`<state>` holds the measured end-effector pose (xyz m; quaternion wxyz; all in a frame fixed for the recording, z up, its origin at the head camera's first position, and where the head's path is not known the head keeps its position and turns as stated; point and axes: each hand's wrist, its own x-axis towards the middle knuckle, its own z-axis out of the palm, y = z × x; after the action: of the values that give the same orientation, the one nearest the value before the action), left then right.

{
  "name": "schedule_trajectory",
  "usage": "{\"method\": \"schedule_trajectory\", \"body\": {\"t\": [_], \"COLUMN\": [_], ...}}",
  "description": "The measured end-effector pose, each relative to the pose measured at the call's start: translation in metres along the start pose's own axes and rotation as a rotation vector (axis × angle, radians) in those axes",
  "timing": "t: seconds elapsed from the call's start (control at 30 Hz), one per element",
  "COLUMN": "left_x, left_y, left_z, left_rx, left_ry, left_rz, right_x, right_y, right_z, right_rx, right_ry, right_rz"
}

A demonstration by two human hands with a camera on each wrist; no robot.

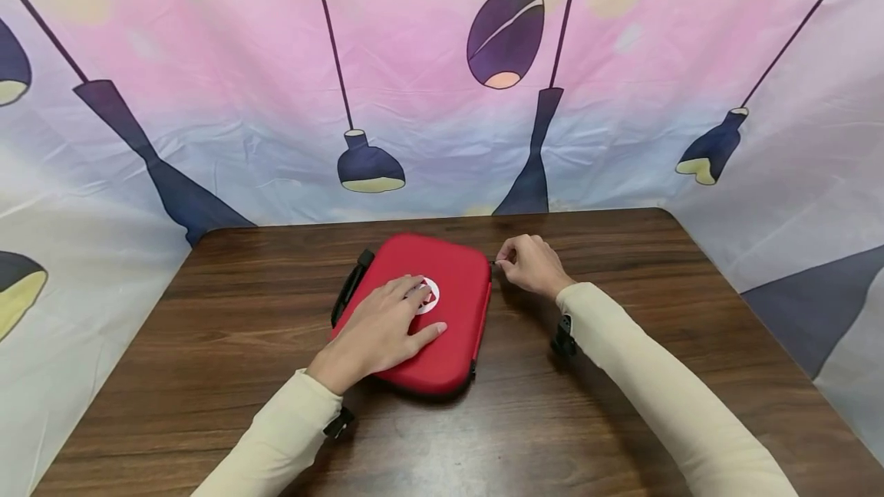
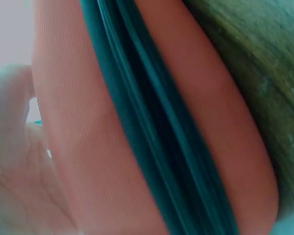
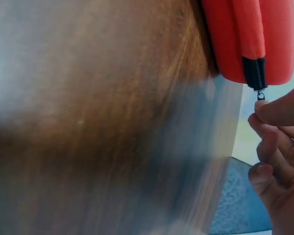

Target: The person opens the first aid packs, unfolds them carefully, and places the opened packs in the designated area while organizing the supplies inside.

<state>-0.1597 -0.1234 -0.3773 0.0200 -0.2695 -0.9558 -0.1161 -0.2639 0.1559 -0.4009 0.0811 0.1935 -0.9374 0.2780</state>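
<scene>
A red zippered case point(image 1: 452, 267) with a white round emblem point(image 1: 430, 296) lies at a slant on the table. My left hand point(image 1: 383, 328) rests on its lid, fingers spread and partly covering the emblem. At the case's far right corner, my right hand point(image 1: 533, 263) pinches the small zipper pull point(image 3: 260, 96) between thumb and forefinger. The right wrist view shows the black zipper end point(image 3: 255, 73) just above that pull; the other fingers are loosely bent. In the left wrist view, the case's side point(image 2: 88, 127) fills the middle, with a dark band along it.
A black carry handle point(image 1: 351, 287) sticks out from the case's left side. The dark wood-grain table point(image 1: 255, 313) extends around it. Behind hangs a curtain point(image 1: 428, 44) printed with lamps, close to the table's back edge.
</scene>
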Motion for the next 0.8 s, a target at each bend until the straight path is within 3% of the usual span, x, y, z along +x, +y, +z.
{"method": "schedule_trajectory", "body": {"t": [0.23,0.37,0.8], "left_x": [-0.001,0.0,0.012], "left_y": [0.004,0.006,0.016], "left_z": [0.0,0.003,0.011], "left_rx": [-0.071,-0.123,-0.098], "left_ry": [-0.082,-0.095,-0.122], "left_rz": [-0.01,-0.03,-0.065], "right_x": [0.014,0.017,0.017], "right_y": [-0.001,0.0,0.0], "right_z": [0.006,0.009,0.009], "right_rx": [0.018,0.027,-0.042], "right_ry": [-0.001,0.018,-0.003], "right_rz": [0.01,0.012,-0.011]}}
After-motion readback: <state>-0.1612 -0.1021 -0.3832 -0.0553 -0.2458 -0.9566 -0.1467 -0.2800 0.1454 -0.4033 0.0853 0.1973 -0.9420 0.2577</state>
